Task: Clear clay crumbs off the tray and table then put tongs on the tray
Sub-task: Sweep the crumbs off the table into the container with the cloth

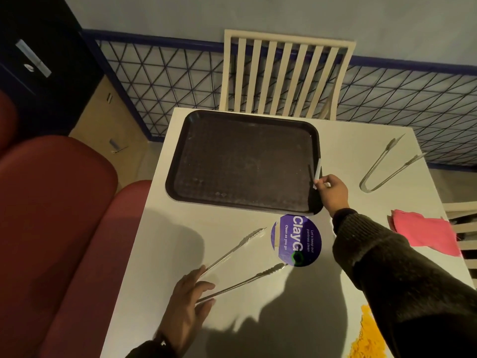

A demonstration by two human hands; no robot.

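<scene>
Hiding the hinge of the silver metal tongs [245, 281], our left hand [183, 306] lies over it, fingers nearly straight and spread; the arms run diagonally on the white table [343, 151], tips toward the round purple sticker [296, 240]. The dark rectangular plastic tray [245, 156] shows faint specks we can't make out. Our right hand [333, 189] pinches a thin white strip [317, 174] at its right rim. Second tongs [381, 154] lie far right.

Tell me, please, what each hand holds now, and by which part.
The right hand pinches a thin white strip by its lower end. The left hand touches the near tongs at their joined end with straight fingers, without a clear grip.
</scene>
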